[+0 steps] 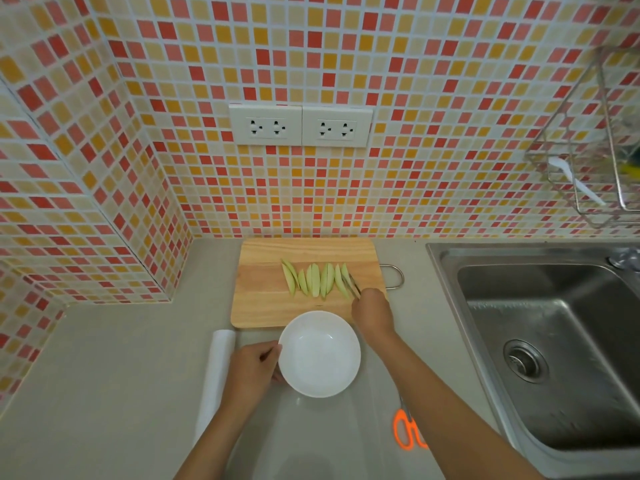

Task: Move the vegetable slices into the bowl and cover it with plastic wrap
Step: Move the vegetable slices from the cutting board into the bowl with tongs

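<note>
Wall: mosaic tiles (450, 98) in red, orange and cream rise behind the desk, with a double white socket plate (300, 126) set in the middle.
Desk: a pale grey desk (114, 358) carries everything below.
Sink: a steel sink (554, 341) is sunk into the desk at the right, its drain visible in the basin.
Rack: a wire rack (588, 150) hangs on the wall above the sink, with a white utensil lying in it.
Cutting board: a wooden cutting board (263, 306) lies against the wall, a metal loop handle sticking out on its right side.
Bowl: a white bowl (319, 355) sits on the desk just in front of the board, its far rim overlapping the board's near edge; nothing lies in it.
Plastic wrap: a white roll of plastic wrap (216, 379) lies on the desk left of the bowl, partly behind the left forearm.
Scissors: orange-handled scissors (407, 433) lie on the desk near the right forearm.
Vegetable slices: pale green vegetable slices (315, 278) lie in a row across the middle of the board, none in the bowl.
Left hand: the left hand (251, 370) grips the bowl's left rim, fingers curled against it.
Right hand: the right hand (372, 308) holds metal tongs (354, 283) whose tips meet the rightmost slice.
</note>
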The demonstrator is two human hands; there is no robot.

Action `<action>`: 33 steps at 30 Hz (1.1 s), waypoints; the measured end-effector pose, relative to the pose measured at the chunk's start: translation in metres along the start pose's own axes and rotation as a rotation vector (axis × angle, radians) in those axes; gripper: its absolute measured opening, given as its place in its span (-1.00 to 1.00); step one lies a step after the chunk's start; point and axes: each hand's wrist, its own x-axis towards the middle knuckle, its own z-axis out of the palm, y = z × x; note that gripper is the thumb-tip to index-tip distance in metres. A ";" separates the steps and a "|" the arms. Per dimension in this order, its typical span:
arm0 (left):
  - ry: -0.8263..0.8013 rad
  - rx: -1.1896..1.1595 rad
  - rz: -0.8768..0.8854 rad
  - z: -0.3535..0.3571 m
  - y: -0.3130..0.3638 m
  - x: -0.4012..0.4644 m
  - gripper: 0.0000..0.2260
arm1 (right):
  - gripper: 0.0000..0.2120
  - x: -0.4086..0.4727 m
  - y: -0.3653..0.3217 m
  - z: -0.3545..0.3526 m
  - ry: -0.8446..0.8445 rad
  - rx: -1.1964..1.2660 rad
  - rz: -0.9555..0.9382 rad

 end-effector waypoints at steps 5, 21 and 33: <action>0.000 0.015 0.002 0.001 0.000 0.002 -0.74 | -0.79 -0.001 -0.002 -0.004 -0.004 -0.031 -0.010; -0.006 0.163 0.051 -0.001 0.009 0.009 -0.74 | -0.61 -0.110 0.014 -0.049 -0.145 0.125 -0.326; -0.034 0.252 0.032 0.000 0.014 0.018 -0.73 | -0.82 -0.123 0.024 -0.038 -0.197 -0.029 -0.308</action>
